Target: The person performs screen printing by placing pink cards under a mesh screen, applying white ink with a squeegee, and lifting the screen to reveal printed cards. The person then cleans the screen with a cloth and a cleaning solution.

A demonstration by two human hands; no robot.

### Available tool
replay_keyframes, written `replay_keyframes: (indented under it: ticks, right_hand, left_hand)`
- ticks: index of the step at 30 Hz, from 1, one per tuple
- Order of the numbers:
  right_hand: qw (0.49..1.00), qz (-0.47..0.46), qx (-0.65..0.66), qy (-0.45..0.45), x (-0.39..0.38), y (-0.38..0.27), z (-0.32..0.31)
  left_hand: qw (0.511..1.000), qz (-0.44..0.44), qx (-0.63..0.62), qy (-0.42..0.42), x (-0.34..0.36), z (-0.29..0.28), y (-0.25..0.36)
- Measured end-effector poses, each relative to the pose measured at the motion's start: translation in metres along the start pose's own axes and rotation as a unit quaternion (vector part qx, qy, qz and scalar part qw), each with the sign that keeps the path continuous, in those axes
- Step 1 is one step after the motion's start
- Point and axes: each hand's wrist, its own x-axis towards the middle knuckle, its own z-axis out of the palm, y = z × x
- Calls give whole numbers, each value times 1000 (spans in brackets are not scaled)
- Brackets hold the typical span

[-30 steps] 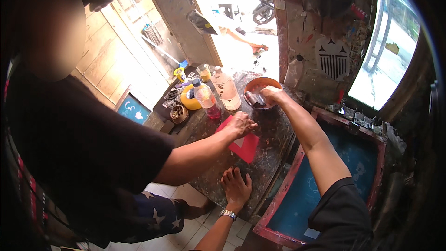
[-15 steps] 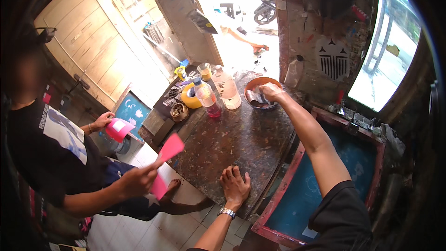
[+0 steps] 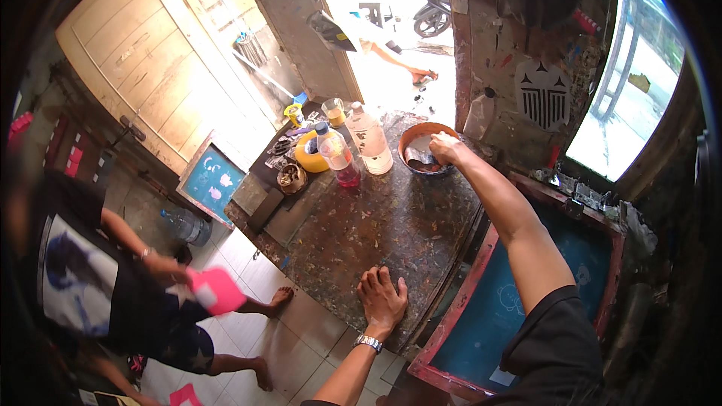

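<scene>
My left hand (image 3: 382,299) rests palm down on the near edge of the paint-stained table (image 3: 353,233), fingers spread, with a metal watch at the wrist. My right arm reaches to the far right of the tabletop. There my right hand (image 3: 445,149) dips into an orange-brown bowl (image 3: 423,132), its fingers closed. What they grip is hidden; something greyish shows in the bowl beside the fingertips. Left of the bowl stand a large clear bottle (image 3: 370,143) with pale liquid and a smaller bottle (image 3: 340,156) with pink liquid at its bottom.
A yellow ring-shaped roll (image 3: 310,155), a cup (image 3: 333,113) and clutter crowd the table's far left. A framed blue screen (image 3: 481,323) stands right of the table. At the left, another person (image 3: 98,271) holds pink pieces (image 3: 216,291). A water bottle (image 3: 186,226) is on the floor.
My right hand has shifted slightly within the bowl, while my left hand stays put. The other person has moved back to the left and lowered the pink pieces.
</scene>
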Motion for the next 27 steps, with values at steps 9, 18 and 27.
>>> replay_keyframes:
  ticks: [9, 18, 27]
  right_hand:
    - [965, 1, 181, -190, -8, -4, -49]
    - [923, 120, 364, -44, -9, -12, -24]
    - [974, 142, 162, -76, 4, -26, -4]
  left_hand:
    - [1000, -2, 5, 3, -1, 2, 1]
    - [1000, -5, 16, -7, -1, 4, -1]
    - [1000, -11, 21, -1, -2, 4, 0]
